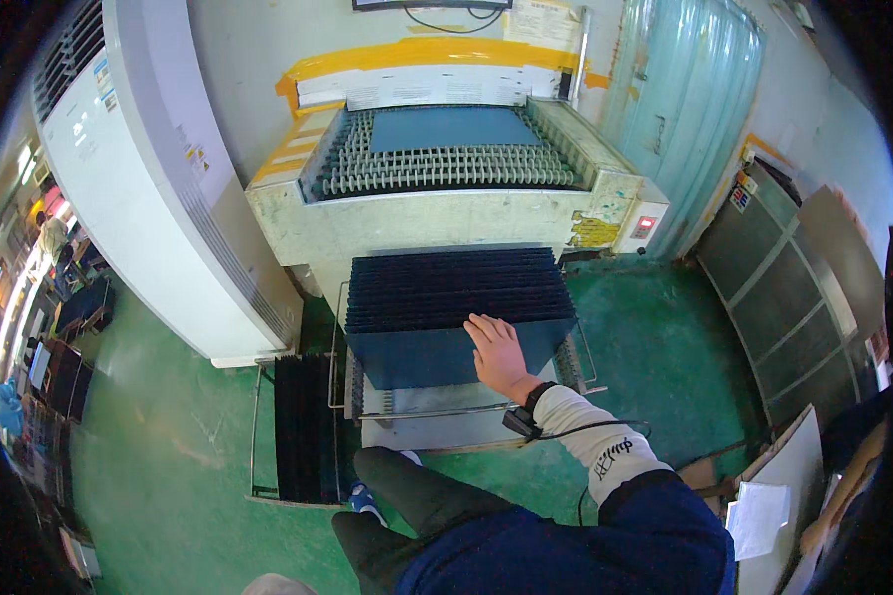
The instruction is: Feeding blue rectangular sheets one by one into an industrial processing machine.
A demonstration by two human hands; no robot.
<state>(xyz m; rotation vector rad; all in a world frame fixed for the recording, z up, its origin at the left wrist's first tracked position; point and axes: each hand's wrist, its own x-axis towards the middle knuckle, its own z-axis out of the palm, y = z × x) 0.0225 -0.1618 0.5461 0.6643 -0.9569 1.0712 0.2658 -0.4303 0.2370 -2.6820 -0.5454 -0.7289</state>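
My right hand (pixel 498 354) rests with outstretched fingers against the front dark blue panel (pixel 417 357) of an upright row. Its fingertips lie by the panel's top edge, and no grip round a panel shows. Behind that front panel stand several more thin dark panels (pixel 451 283), side by side in a metal wire rack (pixel 587 347). A black watch-like band (pixel 538 397) and a small dark device with a cable (pixel 522 424) are on my right wrist. My left hand does not show.
A roller conveyor machine (pixel 417 220) stands beyond the rack, a flat blue panel (pixel 453 129) on its rollers. Left are a tall white cabinet unit (pixel 159 188) and a second rack of dark panels (pixel 306 426). Framed grey panels (pixel 779 288) lean at the right. A person (pixel 50 235) appears far left.
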